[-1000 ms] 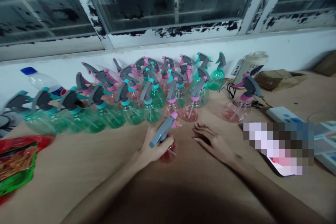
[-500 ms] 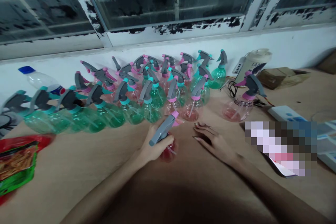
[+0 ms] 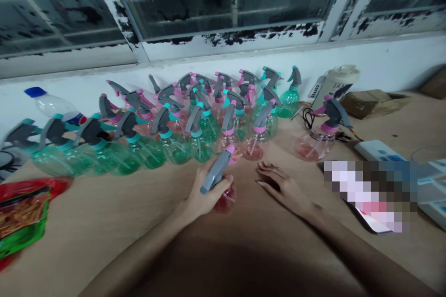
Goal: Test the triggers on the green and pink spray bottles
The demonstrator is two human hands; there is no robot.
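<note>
My left hand (image 3: 208, 188) is wrapped round the neck of a pink spray bottle (image 3: 225, 202) with a grey and pink trigger head. The bottle stands on the table, close to the front row of bottles. My right hand (image 3: 284, 188) rests on the tabletop to its right, fingers stretched out, holding nothing. Beyond the hands, several green spray bottles (image 3: 177, 148) form a row toward the left. Two pink spray bottles (image 3: 255, 146) stand at that row's right end, with more green and pink ones crowded behind. Another pink spray bottle (image 3: 313, 143) stands apart on the right.
On the left lie a red and green snack packet (image 3: 24, 218) and a clear plastic bottle with a blue cap (image 3: 54, 104). A blurred-out phone-like object (image 3: 376, 225), a white device (image 3: 379, 158), a cup (image 3: 336, 86) and brown packaging (image 3: 369, 102) are on the right. Windows line the wall.
The bottle's spray head in my left hand has tilted slightly. My right hand and the other bottles stay where they were.
</note>
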